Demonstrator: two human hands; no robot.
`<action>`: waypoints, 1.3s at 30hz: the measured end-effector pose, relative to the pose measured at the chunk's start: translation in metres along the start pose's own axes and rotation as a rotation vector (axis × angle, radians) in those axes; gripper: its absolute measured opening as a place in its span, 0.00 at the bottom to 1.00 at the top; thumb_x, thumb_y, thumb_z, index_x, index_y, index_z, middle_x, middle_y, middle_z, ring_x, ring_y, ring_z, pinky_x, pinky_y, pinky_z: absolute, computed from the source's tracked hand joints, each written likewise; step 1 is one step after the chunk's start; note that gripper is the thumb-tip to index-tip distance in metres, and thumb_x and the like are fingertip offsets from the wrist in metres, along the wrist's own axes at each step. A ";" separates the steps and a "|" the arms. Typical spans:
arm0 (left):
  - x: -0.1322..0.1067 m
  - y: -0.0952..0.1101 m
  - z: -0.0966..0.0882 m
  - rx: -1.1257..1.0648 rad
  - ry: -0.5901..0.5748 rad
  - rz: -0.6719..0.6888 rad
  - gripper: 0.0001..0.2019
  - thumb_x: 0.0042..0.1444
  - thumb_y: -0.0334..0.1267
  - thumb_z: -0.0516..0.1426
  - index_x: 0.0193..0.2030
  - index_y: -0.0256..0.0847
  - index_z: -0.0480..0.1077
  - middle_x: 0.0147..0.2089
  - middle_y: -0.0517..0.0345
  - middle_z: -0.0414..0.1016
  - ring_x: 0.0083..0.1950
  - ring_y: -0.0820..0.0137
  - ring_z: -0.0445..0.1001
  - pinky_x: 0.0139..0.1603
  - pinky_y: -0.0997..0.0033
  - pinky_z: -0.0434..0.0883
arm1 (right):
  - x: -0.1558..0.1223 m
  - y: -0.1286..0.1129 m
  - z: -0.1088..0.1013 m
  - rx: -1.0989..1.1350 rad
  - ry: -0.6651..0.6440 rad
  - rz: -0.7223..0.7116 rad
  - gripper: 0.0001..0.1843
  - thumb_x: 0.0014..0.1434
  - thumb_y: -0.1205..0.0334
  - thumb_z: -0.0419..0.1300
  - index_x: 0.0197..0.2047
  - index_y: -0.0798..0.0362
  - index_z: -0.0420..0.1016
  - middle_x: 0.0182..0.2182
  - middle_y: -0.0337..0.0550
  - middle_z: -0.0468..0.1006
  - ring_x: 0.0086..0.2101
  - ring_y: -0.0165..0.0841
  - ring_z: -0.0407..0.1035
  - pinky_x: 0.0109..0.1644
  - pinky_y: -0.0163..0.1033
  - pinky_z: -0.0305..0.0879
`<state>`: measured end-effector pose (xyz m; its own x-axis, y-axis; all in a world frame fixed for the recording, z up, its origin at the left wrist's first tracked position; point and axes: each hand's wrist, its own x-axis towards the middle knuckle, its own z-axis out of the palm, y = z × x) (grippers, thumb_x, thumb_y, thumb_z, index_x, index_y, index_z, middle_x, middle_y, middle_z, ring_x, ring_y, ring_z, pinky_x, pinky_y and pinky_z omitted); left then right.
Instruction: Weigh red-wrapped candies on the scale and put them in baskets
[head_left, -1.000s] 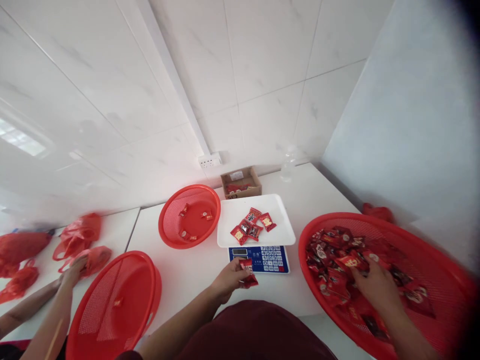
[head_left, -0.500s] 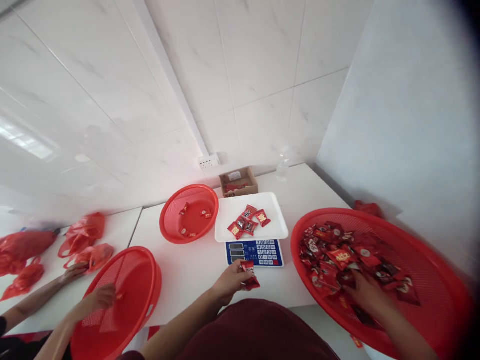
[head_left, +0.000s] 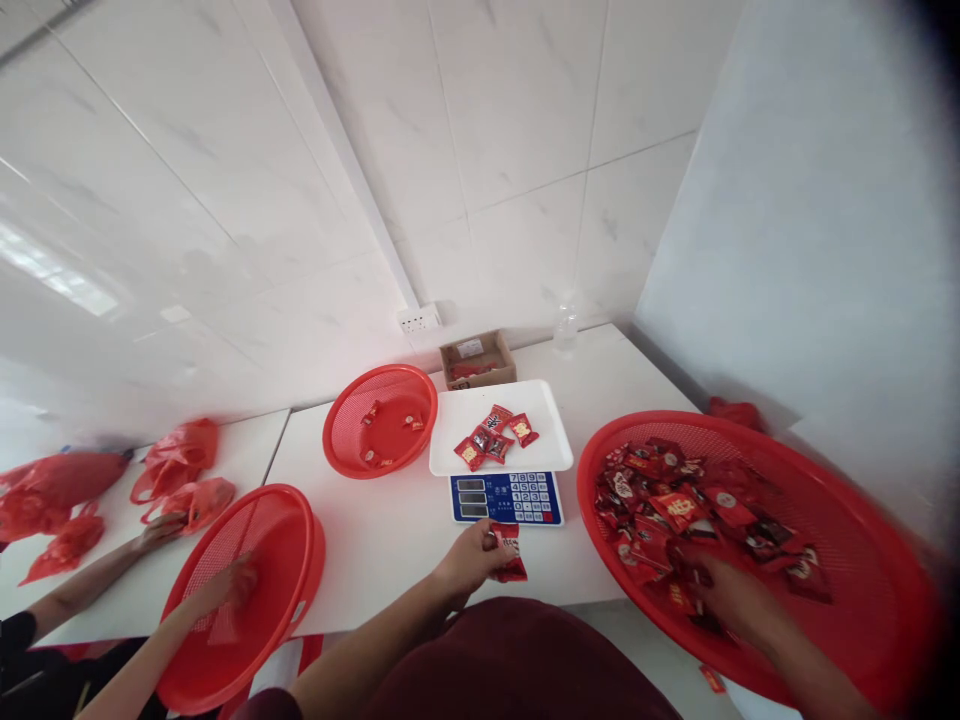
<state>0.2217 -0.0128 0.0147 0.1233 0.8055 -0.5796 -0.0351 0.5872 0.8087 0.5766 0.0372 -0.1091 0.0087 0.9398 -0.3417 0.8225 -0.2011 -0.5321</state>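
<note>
My left hand [head_left: 471, 562] is closed on a few red snack packets [head_left: 510, 553], held just in front of a blue-faced scale [head_left: 506, 497]. The scale's white tray [head_left: 547, 445] carries several red packets [head_left: 493, 438]. My right hand [head_left: 724, 598] reaches into a large red basket [head_left: 847, 520] at the right, among a heap of red and dark packets [head_left: 675, 510]. Its fingers are buried in the heap and blurred, so their grip is hidden.
A small red basket [head_left: 352, 460] with a few packets stands left of the scale. Behind the scale are a cardboard box [head_left: 478, 360] and a clear bottle [head_left: 566, 328]. Another person's hand [head_left: 229, 585] is in a red basket [head_left: 300, 540] at left; red bags [head_left: 176, 460] lie beyond.
My right hand has slid toward the near edge of the big basket. My left hand holds the packets in much the same place. The other person's hand moved into the left basket.
</note>
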 end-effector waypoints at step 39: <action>0.000 0.014 0.029 -0.084 -0.095 0.123 0.28 0.31 0.50 0.70 0.34 0.39 0.62 0.26 0.64 0.70 0.27 0.76 0.68 0.33 0.72 0.64 | -0.069 -0.192 -0.009 0.648 -0.472 -0.288 0.23 0.54 0.39 0.50 0.28 0.51 0.69 0.25 0.39 0.71 0.29 0.32 0.65 0.33 0.38 0.63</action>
<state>0.2500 -0.0069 0.0293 0.2063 0.8629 -0.4614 -0.1384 0.4925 0.8592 0.4235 0.0136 0.0234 -0.5075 0.7935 -0.3357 0.2671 -0.2256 -0.9369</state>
